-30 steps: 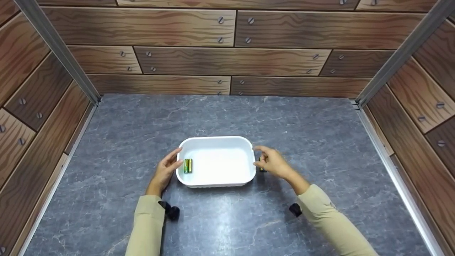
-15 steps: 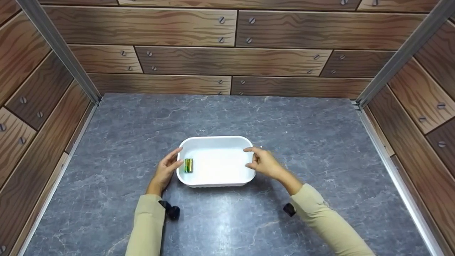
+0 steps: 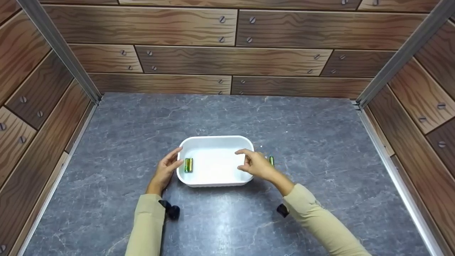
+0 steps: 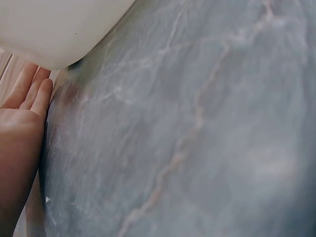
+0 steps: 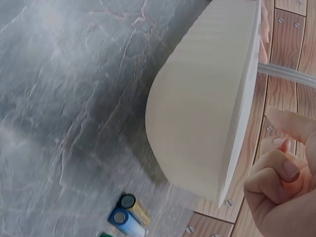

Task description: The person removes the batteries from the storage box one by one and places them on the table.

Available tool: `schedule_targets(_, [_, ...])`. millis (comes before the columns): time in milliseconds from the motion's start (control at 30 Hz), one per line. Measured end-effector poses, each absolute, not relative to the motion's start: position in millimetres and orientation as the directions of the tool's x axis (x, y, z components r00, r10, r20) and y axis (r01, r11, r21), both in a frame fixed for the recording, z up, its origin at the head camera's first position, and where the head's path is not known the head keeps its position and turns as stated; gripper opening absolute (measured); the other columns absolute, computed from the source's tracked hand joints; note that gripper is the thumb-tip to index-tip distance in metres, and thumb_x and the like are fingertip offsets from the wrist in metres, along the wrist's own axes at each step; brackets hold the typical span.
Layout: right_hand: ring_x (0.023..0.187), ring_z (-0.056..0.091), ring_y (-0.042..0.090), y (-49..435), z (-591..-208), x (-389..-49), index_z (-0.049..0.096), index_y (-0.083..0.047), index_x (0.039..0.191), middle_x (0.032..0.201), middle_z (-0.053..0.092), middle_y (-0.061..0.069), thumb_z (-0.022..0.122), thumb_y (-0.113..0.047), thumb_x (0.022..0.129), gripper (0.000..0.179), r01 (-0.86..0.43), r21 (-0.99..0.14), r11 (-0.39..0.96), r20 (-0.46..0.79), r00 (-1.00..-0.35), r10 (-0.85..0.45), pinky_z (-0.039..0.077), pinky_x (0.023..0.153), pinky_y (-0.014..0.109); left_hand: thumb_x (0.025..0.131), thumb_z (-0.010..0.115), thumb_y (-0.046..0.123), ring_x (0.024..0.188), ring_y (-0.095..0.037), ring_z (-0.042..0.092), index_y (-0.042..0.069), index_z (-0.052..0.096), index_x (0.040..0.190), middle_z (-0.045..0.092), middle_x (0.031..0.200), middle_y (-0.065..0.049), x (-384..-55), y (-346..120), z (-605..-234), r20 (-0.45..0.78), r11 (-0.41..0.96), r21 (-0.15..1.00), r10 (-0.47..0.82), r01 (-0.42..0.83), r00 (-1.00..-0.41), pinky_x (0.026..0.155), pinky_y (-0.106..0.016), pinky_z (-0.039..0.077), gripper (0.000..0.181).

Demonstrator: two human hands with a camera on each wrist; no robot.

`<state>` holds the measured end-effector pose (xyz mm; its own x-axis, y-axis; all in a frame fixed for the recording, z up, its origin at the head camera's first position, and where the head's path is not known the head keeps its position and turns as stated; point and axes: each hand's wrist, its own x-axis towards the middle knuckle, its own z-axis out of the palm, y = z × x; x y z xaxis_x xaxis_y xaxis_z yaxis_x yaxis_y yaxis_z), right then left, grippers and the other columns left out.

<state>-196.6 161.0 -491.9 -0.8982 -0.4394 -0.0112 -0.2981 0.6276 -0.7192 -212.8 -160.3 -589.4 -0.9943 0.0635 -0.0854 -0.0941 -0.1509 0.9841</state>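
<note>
A white tub [image 3: 215,184] with rounded corners stands on the grey marbled table. Inside it, against the left end, two green-and-gold batteries [image 3: 188,165] lie side by side. My left hand [image 3: 167,168] is at the tub's left rim, fingertips and thumb tip right at the edge. Its fingers [image 4: 43,94] look straight beside the tub's wall in the left wrist view. My right hand [image 3: 256,164] hangs over the right end of the tub, index finger and thumb spread apart. In the right wrist view the other fingers [image 5: 276,177] are curled, with nothing visible in them.
Outside the tub on the right, a green battery [image 3: 271,160] shows partly behind my right hand. The right wrist view has a blue battery [image 5: 126,221] and a gold battery [image 5: 140,212] on the table. Wood-patterned walls [image 3: 185,60] enclose the table's back and sides.
My right hand has moved left from beside the right rim to over the tub's inside, uncovering the green battery. The left hand, tub and batteries inside stay in place.
</note>
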Motion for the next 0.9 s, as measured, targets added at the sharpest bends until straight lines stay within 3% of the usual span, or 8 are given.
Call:
schedule_targets(200, [0.053,0.041,0.001,150,-499,-192,0.059,0.004,0.121,0.062,0.058,0.012,0.072,-0.003,0.08,0.044,-0.345,-0.72,0.602,0.028,-0.881,-0.472,0.036,0.052,0.014,0.09,0.058,-0.002,0.126,-0.012,0.053,-0.007,0.04,0.142,0.041,0.147,-0.03,-212,-160,-590,-0.084,-0.143,0.985,0.063,-0.092,-0.994,0.098,-0.009,0.043,0.055])
schedule_targets(900, [0.056,0.041,0.006,97,-519,-197,0.061,-0.001,0.121,0.067,0.061,0.011,0.07,-0.012,0.086,0.038,-0.361,-0.66,0.659,-0.035,-0.861,-0.507,0.033,0.056,0.017,0.089,0.058,-0.005,0.129,-0.019,0.051,-0.009,0.039,0.141,0.039,0.148,-0.031,-214,-160,-591,-0.068,-0.186,0.979,0.068,-0.08,-0.995,0.1,-0.011,0.043,0.056])
